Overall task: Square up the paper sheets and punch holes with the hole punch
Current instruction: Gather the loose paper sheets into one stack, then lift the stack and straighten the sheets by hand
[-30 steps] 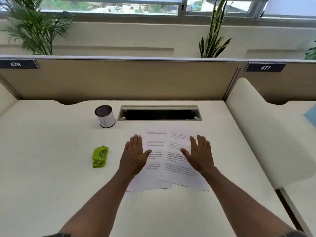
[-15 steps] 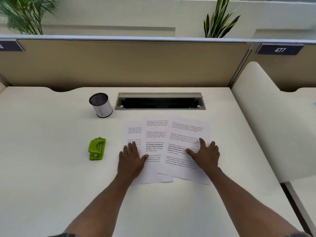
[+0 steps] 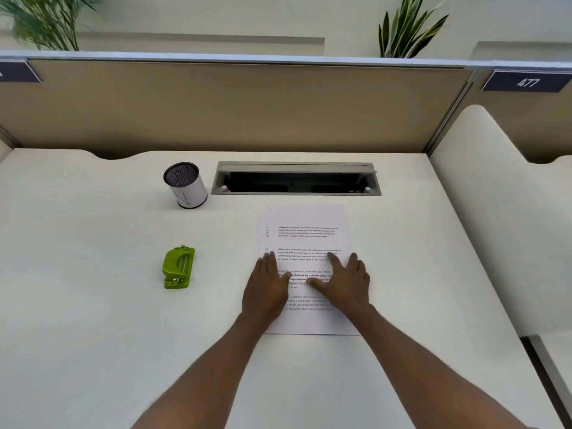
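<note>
Paper sheets lie mid-desk as one nearly squared stack, long axis running away from the person toward the cable slot; a thin sliver of a lower sheet shows along the left edge, so alignment looks close but not finished. Both hands rest flat on the lower half of the stack, fingers spread, palms down, gripping nothing: left hand on the left edge, right hand just beside it on the right half, thumbs almost touching. Hole punch, green, sits on the desk well apart to the left of the stack, untouched, its long axis roughly parallel to the paper's. Left hand is clearly the nearer one to it, so a reach for it likely goes leftward with that hand while the right pins the stack. Pen cup stands beyond the punch, near the slot's left end. Punching not yet started.
</note>
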A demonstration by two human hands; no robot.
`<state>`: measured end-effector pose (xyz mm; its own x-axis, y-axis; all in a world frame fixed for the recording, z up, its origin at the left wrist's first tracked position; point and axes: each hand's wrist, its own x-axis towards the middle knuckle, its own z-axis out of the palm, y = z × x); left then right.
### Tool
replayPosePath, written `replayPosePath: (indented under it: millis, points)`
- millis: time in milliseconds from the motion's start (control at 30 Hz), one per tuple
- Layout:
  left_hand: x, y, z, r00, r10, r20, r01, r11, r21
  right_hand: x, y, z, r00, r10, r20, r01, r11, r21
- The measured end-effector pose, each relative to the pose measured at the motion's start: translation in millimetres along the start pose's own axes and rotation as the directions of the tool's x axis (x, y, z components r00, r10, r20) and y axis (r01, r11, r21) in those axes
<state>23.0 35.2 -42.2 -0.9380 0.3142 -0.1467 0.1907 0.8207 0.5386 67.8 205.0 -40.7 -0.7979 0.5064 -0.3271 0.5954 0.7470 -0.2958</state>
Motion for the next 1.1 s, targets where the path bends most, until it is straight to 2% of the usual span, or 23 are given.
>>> replayPosePath:
  millis: [67,133,200,367,633,867,967,1033,1100]
  points:
    - [1.8,1.1,-4.9,0.995,-0.029,-0.1,0.026,0.999,-0.031,0.5,-2.0,-3.0,0.996,0.034,-0.079,-0.03,0.998,0.057]
    - [5.8,3.6,-11.5,0.981,-0.129,-0.142,0.116,0.989,-0.092,2.9,-3.1,-7.7,0.983,0.124,-0.132,-0.107,0.986,0.125]
    - [11.1,6.5,-16.2,0.968,-0.228,-0.104,0.215,0.969,-0.124,5.6,-4.6,-11.1,0.975,0.184,-0.128,-0.165,0.976,0.145]
    - [24.3,17.0,-20.3,0.933,-0.359,-0.031,0.351,0.924,-0.155,12.3,-15.7,-11.1,0.98,0.185,-0.069,-0.169,0.968,0.188]
    - [38.4,15.2,-20.5,0.809,-0.587,0.027,0.571,0.774,-0.274,16.9,-21.2,-10.5,0.977,0.212,-0.011,-0.205,0.955,0.215]
    - [47.4,-1.0,-26.1,0.892,-0.449,0.052,0.386,0.697,-0.604,25.3,-14.0,-9.2,0.974,0.222,0.05,-0.227,0.93,0.289]
    - [48.0,-2.4,-35.0,0.954,-0.292,0.067,0.249,0.649,-0.719,31.5,-9.8,-13.0,0.975,0.21,0.072,-0.221,0.907,0.359]
    - [48.1,-2.5,-46.2,0.977,-0.194,0.086,0.184,0.572,-0.799,34.9,-5.4,-22.8,0.983,0.174,0.064,-0.182,0.839,0.512]
    - [50.5,-0.7,-61.0,0.988,-0.112,0.108,0.15,0.493,-0.857,38.2,-0.7,-41.2,0.999,-0.028,0.039,-0.011,0.648,0.762]
